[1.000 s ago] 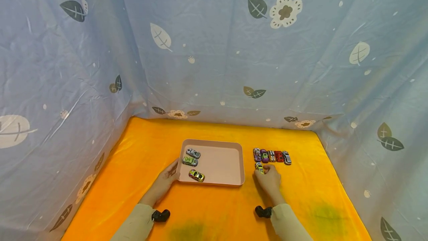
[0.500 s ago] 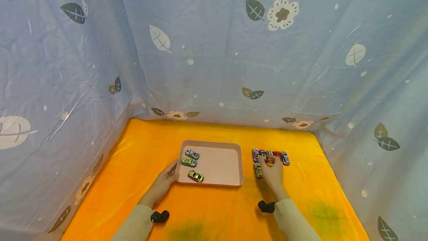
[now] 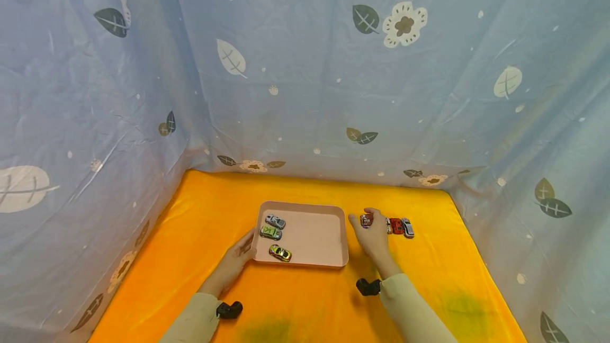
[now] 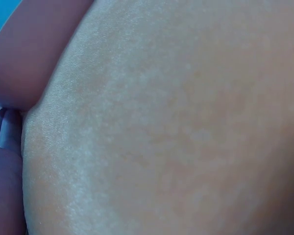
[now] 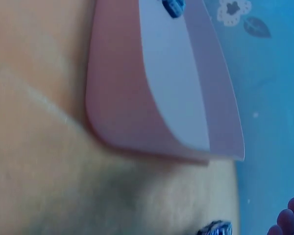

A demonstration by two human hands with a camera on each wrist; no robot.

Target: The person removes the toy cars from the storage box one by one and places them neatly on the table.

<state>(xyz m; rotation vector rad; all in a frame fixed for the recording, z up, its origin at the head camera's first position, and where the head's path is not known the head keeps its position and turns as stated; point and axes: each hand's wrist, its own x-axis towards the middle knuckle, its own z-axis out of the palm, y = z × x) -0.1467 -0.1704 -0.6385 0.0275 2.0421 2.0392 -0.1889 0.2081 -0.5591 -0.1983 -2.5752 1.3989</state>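
My left hand (image 3: 233,261) rests against the left wall of a shallow pink tray (image 3: 314,262), its fingers straight along the outside and the thumb near the front corner. Inside lie a silver toy car (image 3: 275,220), a green toy car (image 3: 270,233) and a yellow toy car (image 3: 280,253). To the tray's right, my right hand (image 3: 374,234) hovers over a row of toy cars, thumb and fingers apart. A purple-and-white toy car (image 3: 366,220) shows between them. The hand hides part of the row and the single yellow car in front of it.
At the row's right end stand a red toy car (image 3: 396,226) and a silver-white toy car (image 3: 407,228). Yellow-orange cloth (image 3: 305,306) covers the table. Blue patterned curtains (image 3: 295,110) rise behind it and on both sides.
My right hand has let go of a yellow toy car in front of the row, then shifted over the row and leftward, spreading its thumb. The left hand and tray have stayed put.
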